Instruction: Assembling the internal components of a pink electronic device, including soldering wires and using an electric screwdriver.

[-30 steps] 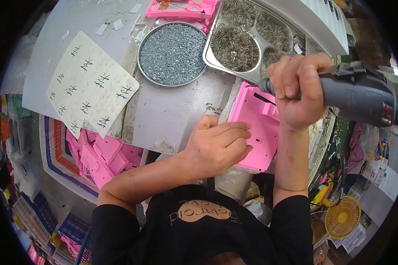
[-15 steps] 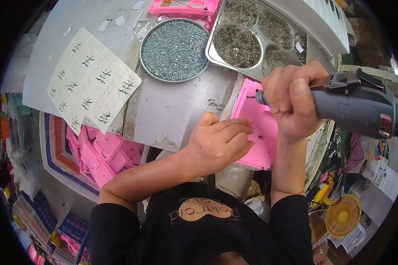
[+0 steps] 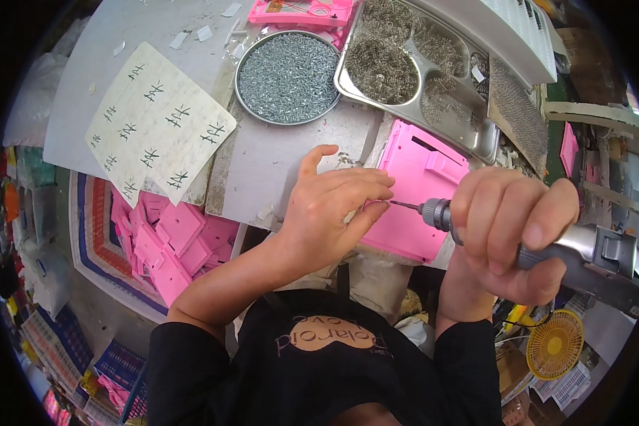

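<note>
My right hand is wrapped around a grey electric screwdriver, which lies nearly level with its thin bit pointing left. The bit's tip meets the fingertips of my left hand. There my thumb and forefinger are pinched together, and one finger sticks out away from the rest. Whatever is in the pinch is too small to make out. Under the bit lies a pink plastic panel, with a slot and a raised block near its far edge. My left fingertips are over its left side.
A round metal dish holds many small screws. Beside it, a compartmented steel tray holds springs. A marked pale sheet lies at left, above a striped bin of pink panels. A yellow fan stands at lower right.
The screwdriver has come back toward me and right, off the panel's far left part, and its bit now reaches my left fingertips. My left hand has turned into a pinch.
</note>
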The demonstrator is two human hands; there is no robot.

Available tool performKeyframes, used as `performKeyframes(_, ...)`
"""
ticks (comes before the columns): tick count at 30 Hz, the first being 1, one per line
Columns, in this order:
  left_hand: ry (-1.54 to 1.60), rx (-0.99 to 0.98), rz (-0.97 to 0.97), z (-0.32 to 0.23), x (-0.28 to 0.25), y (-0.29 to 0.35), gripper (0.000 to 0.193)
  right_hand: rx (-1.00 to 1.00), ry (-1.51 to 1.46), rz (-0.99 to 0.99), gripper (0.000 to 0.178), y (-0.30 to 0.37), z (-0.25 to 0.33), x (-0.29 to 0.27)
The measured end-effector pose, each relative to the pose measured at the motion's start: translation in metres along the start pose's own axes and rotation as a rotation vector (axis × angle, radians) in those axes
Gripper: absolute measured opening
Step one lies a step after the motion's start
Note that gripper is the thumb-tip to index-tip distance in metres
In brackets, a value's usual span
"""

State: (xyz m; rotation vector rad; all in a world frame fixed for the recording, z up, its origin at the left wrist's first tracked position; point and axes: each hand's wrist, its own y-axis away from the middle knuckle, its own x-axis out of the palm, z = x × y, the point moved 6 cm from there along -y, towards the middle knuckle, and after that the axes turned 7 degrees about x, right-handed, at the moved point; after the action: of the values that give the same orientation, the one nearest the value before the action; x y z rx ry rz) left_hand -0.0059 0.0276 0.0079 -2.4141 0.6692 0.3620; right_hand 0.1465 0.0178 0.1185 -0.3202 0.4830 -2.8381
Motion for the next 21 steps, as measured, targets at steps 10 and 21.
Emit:
performKeyframes(10,-0.149,0.057,0.064,-0.008,-0.009,0.001,0.018,0.022,-0.013,-0.021,0.028,0.005,-0.008,0.012)
performKeyframes(21,-0.842,0.003,-0.027,0.072,-0.068,-0.047,0.014,0.161,-0.124,-0.186,0.031,0.020,-0.029,0.021)
